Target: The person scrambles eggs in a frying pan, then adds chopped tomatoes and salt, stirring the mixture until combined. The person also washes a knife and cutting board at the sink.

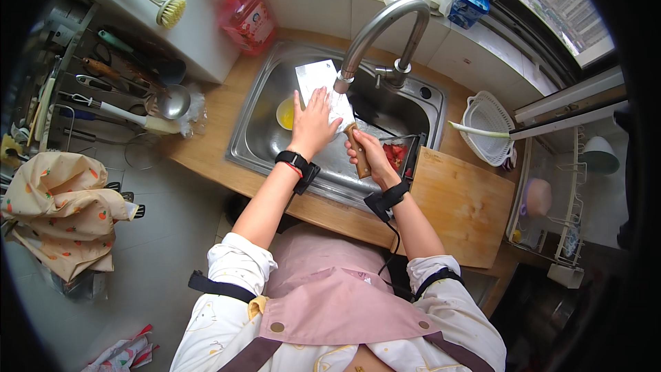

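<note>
Over the steel sink [242,127], my right hand [372,157] is wrapped round the wooden handle of a cleaver [315,74]. Its broad, shiny blade points away to the far left, beneath the faucet [375,26]. My left hand [314,122] lies flat on the blade with its fingers stretched out, hiding part of it. Whether water is running, I cannot tell for sure. Beside the left hand, a small bowl with something yellow [285,114] sits in the basin. Red pieces [395,156] lie in a dark-edged basket by my right hand.
A wooden cutting board [458,200] overlaps the sink's right side. Beyond it stands a white plastic basket [486,139] with a long green-white stalk across it. A pink soap bottle [249,24] stands at the back left corner. Utensils, including a ladle [173,102], hang at left.
</note>
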Demonstrator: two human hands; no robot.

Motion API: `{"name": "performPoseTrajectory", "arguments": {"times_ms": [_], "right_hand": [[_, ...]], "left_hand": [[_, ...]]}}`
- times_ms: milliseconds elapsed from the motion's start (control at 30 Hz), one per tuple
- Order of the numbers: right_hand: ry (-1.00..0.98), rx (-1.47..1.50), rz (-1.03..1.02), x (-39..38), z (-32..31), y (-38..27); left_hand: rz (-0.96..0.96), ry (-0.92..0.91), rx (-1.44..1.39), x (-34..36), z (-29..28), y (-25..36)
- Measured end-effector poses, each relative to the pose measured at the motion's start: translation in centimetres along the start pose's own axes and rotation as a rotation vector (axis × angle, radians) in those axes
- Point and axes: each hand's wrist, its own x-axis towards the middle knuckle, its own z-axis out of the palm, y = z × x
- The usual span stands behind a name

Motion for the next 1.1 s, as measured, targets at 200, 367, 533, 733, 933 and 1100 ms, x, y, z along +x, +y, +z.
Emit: {"name": "performPoseTrajectory", "arguments": {"times_ms": [200, 367, 533, 733, 933, 1100], "right_hand": [[-0.12, -0.106, -0.088, -1.0, 0.3, -0.9], [0.137, -0.827, -0.016, -2.9, -2.6, -1.8], [0.082, -1.778, -0.348, -6.4, -1.5, -3.7], [-0.106, -1.541, -0.545, -9.2, 10.6, -10.5], [-0.296, -1.216, -1.128, -4.1, 30.4, -21.0], [-0.434, -1.541, -2.131, -1.0, 56.6, -31.9]], "left_hand": [[-0.176, 0.01, 0.153, 2.5, -1.8, -2.7], [-0.412, 0.155, -0.043, 0.1, -1.9, -3.6], [-0.546, 0.301, -0.315, -5.9, -3.7, -3.6], [-0.796, 0.704, -0.444, -16.5, -7.0, -8.8], [-0.844, 0.738, -0.358, -26.9, -7.9, -16.6], [-0.722, 0.739, -0.6, -30.9, -16.2, -20.2]]}}
